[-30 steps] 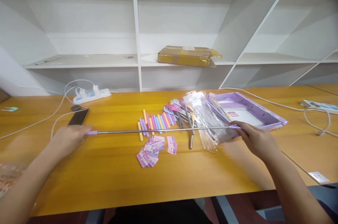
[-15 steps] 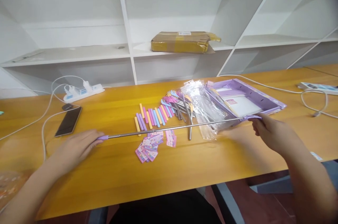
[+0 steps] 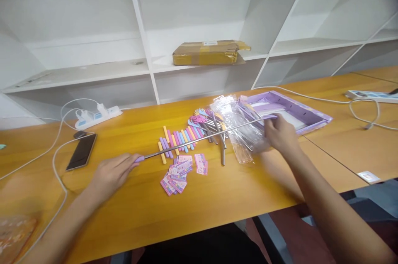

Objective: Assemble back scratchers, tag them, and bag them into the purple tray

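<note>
A telescopic back scratcher [image 3: 205,136], drawn out long, stretches between my hands above the table. My left hand [image 3: 113,172] grips its purple handle at the left end. My right hand [image 3: 281,133] is closed around the purple end at the right, partly hiding it. Beneath the rod lies a row of purple, pink, yellow and blue handle sleeves [image 3: 180,139]. Just behind it is a heap of back scratcher heads [image 3: 200,118] with metal rods. Pink printed cards [image 3: 177,177] are scattered nearer to me, below the rod.
Clear plastic bags [image 3: 239,131] lie beside a purple box [image 3: 311,110] at the right. On the left are a phone [image 3: 81,152] and a power strip [image 3: 98,118] with white cables. A taped carton [image 3: 205,53] sits on the shelf behind.
Both hands have moved inward, the right one leftward and up, the left one rightward. The rod between them looks shorter and more tilted. The camera view has shifted slightly.
</note>
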Demonstrator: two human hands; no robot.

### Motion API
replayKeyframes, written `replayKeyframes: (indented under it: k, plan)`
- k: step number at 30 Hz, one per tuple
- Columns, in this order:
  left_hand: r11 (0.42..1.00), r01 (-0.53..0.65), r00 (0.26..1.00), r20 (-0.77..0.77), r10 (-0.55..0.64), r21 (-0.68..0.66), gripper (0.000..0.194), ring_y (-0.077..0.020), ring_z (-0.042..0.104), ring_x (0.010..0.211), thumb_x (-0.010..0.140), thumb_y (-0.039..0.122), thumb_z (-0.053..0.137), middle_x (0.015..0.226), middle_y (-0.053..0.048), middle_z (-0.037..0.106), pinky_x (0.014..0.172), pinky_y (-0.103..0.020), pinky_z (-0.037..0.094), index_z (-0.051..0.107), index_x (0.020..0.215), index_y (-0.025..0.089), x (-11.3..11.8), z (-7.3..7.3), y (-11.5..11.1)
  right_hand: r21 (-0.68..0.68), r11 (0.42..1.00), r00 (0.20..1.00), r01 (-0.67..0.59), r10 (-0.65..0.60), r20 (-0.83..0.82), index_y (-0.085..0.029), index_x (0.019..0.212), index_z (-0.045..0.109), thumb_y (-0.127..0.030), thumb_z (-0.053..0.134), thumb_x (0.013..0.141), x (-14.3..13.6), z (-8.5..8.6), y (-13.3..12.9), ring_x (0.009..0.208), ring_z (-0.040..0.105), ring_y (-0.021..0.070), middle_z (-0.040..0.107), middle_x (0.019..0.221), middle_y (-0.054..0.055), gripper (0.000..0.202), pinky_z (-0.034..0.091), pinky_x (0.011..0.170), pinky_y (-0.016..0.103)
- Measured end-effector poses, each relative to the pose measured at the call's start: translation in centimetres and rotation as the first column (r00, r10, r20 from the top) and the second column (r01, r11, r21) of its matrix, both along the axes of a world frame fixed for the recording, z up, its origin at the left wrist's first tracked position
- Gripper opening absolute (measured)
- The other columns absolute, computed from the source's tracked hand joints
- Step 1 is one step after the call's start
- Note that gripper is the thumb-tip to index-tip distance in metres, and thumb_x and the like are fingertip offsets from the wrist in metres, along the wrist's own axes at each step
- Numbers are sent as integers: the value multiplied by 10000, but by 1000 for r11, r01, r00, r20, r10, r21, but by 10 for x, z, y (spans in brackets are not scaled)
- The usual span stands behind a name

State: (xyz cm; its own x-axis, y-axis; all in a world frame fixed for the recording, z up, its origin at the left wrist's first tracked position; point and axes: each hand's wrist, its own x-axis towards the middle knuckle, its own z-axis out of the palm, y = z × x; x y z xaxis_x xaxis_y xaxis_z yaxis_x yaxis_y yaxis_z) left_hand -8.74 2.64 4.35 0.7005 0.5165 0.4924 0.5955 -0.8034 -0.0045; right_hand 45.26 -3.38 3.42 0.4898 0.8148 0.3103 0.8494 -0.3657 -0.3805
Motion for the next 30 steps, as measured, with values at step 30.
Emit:
replayKeyframes:
  k: [30]
  plan:
    - [801,35,941,289,174,-598,416,-209,644,986,1100,309,345,1079,-50,655,920,-332,473,556,1458,316,67,-55,-17,-22,986,985,-167,166,-52,-196,816,617,-425,424,1038,-12,-17,78,789,639,221,717,830,110,373,445,765,332]
